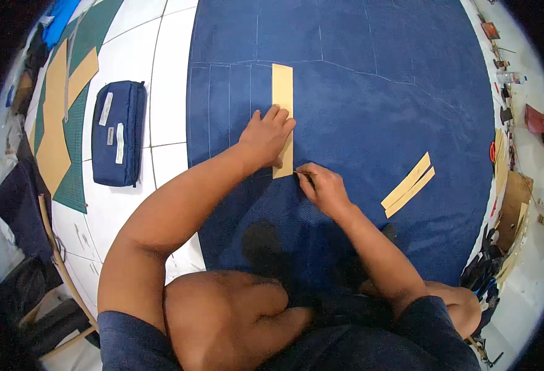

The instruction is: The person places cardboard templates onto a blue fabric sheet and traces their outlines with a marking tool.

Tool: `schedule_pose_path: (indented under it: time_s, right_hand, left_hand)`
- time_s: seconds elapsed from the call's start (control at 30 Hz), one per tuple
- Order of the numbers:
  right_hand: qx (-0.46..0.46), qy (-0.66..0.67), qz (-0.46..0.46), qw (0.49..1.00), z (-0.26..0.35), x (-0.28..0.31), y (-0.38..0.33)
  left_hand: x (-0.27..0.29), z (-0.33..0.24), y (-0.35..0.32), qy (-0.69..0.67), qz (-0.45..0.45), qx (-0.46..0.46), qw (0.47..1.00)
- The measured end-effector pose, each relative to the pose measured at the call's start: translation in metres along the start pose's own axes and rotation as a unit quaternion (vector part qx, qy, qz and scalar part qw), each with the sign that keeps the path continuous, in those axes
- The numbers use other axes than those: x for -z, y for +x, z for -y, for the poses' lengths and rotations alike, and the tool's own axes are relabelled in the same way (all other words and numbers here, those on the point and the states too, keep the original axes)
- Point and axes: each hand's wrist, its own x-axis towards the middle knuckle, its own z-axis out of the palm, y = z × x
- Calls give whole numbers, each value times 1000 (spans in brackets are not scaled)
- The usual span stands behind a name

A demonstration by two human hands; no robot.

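Note:
A long, narrow tan card strip [282, 86] lies lengthwise on a dark blue cloth [346, 130]. My left hand [267, 137] rests on the strip, fingers stretched out, pressing it against the cloth. At the strip's near right corner, my right hand [324, 190] is closed round a thin pen-like marking tool [303, 173]. Its tip meets the strip's edge; most of the tool is hidden by the fingers. Thin pale lines run over the cloth to the left of the strip and beyond it.
Two smaller tan card strips [408, 185] lie on the cloth to the right. A zipped dark blue pouch [119, 133] sits on white floor tiles at left, beside larger card patterns [54, 123] on a green mat [77, 142]. Scraps and tools line the right edge, including red-handled scissors [493, 151].

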Motion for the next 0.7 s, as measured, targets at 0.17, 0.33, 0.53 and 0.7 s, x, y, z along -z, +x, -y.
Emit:
schedule_pose_path:
  time_s: [0.17,0.33,0.53,0.7]
  right_hand:
    - [7,-1,-7,1000,-2,3,-3]
    - [-172,241,-111,949,-7,-11,-2]
    - [-45,104,-160,981,-16,-11,-2]
    - [-38,42,-141,988,-37,28,14]
  left_hand:
    - [-1,1,2,17,-22,-13,1000]
    - [-3,4,-4,11,-12,-10,1000]
    - [-22,8,-19,-15,-51,-63,997]
    - [-30,-23,2,-5,-53,-108,993]
